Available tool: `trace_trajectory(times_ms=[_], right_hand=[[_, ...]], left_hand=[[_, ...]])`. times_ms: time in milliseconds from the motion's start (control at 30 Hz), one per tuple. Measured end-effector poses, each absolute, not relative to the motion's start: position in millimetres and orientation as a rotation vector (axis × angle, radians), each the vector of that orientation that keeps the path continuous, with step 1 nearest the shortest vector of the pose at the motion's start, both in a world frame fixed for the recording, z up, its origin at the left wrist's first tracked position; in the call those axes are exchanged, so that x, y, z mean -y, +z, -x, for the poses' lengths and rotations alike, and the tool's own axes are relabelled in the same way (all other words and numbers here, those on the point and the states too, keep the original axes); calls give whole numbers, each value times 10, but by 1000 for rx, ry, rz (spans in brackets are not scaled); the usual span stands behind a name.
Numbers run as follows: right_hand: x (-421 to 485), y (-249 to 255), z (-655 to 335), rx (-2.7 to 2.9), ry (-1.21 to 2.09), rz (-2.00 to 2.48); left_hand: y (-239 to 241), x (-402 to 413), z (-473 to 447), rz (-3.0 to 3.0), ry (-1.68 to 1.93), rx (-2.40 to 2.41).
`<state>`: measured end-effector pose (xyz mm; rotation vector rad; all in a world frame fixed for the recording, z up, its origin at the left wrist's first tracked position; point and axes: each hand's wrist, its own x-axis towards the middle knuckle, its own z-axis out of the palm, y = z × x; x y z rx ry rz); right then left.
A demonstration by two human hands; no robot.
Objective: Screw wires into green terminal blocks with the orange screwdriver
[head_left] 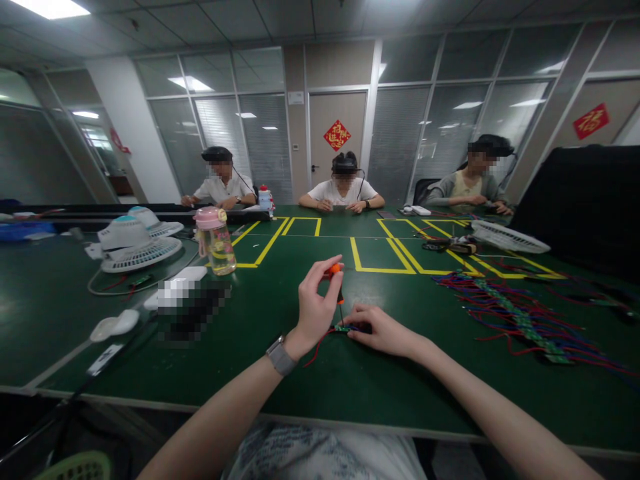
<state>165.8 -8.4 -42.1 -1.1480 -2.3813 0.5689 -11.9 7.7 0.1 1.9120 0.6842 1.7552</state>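
Note:
My left hand (319, 298) is closed around the orange and black handle of a screwdriver (341, 301), which stands upright. Its thin shaft points down at a small green circuit board (342, 328) lying on the green table. Low beside the board, my right hand (379, 329) pinches the board's right edge between thumb and fingers. A red wire (314, 352) runs from the left of the board toward me. Whether the tip sits in a screw is too small to tell.
Wired circuit boards (525, 323) lie in a long row at right. At left are a pink-lidded bottle (216, 241), white fans (137, 243) and a white earbud case (116, 325). Yellow tape (385, 269) marks the tabletop. Several people (345, 190) sit across the table.

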Motion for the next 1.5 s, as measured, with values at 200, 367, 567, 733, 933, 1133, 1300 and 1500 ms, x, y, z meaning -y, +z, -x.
trace_trajectory(times_ms=[200, 367, 567, 733, 933, 1133, 1300, 1500], right_hand=[[66, -448, -1665, 2395, 546, 1123], [74, -436, -1667, 2379, 575, 1130], [61, -456, -1671, 2371, 575, 1130], [68, -431, -1661, 2376, 569, 1132], [88, -406, -1656, 2383, 570, 1135], [66, -437, -1663, 2385, 566, 1114], [53, -465, -1669, 2381, 561, 1115], [60, -461, -1678, 2378, 576, 1120]], left_hand=[[24, -57, 141, -2065, 1800, -737], [11, -75, 124, -1947, 1693, -586], [27, -62, 127, -2016, 1815, -694], [16, -61, 142, -2042, 1766, -669], [-9, -79, 115, -1885, 1703, -586], [6, -61, 112, -1976, 1783, -674], [18, -57, 131, -2051, 1827, -694], [-10, -81, 122, -1937, 1698, -588]])
